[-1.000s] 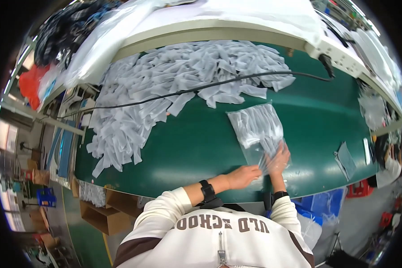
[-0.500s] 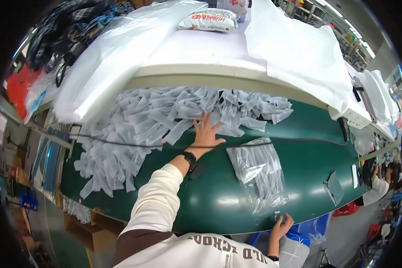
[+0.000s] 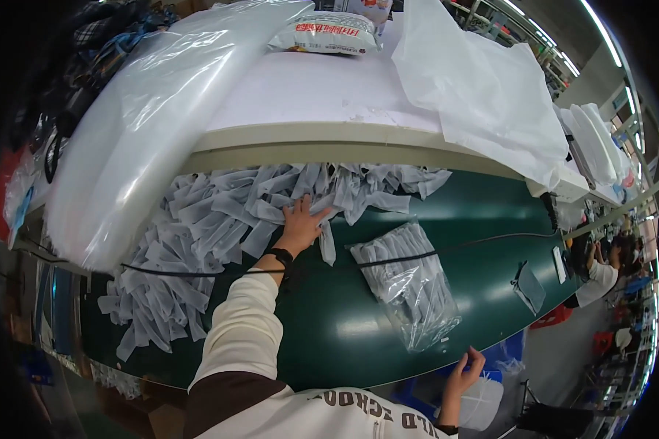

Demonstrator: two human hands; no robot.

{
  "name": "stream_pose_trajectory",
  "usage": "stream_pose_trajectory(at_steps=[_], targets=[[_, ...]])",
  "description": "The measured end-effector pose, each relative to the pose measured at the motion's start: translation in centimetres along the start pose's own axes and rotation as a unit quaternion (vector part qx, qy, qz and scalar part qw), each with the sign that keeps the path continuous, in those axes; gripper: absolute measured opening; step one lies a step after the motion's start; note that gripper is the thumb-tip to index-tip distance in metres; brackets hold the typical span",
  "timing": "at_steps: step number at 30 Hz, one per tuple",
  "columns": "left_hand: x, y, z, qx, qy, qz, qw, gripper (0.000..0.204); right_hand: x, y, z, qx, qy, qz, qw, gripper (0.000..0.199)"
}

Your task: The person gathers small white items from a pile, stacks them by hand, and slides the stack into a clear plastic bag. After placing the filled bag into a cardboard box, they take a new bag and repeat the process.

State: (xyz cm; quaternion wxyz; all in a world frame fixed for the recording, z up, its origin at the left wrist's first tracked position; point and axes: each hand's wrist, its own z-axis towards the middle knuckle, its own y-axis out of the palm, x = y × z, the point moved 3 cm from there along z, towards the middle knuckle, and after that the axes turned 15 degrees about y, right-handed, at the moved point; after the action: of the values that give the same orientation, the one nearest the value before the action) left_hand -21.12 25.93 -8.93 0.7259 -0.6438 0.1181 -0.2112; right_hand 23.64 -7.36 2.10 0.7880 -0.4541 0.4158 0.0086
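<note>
Green tabletop (image 3: 329, 322), grey strips (image 3: 220, 212) under the spread left grip (image 3: 300, 228)

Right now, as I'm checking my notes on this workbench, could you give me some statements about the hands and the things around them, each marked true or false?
1. The left hand is at the pile of grey strips. True.
2. The clear bag lies to the left of the pile. False: it lies to the right.
3. The right hand is gripping the bag. False: it is apart from it, by the table's front edge.
4. In this view, a black cable crosses in front of the bag. True.
5. The table top is bright red. False: it is green.
</note>
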Motion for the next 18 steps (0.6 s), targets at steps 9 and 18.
stream_pose_trajectory(at_steps=[9,18], targets=[[6.0,-2.9,-15.4,-0.038,0.027,-0.02,0.999,0.059,-13.2,9.2,-2.6,-0.22,-0.224,0.151,0.937,0.014],[10.4,-5.8,-23.9,0.151,-0.035,-0.052,0.987,0.059,-20.6,24.3,-14.8,-0.418,-0.256,-0.128,0.862,0.048]])
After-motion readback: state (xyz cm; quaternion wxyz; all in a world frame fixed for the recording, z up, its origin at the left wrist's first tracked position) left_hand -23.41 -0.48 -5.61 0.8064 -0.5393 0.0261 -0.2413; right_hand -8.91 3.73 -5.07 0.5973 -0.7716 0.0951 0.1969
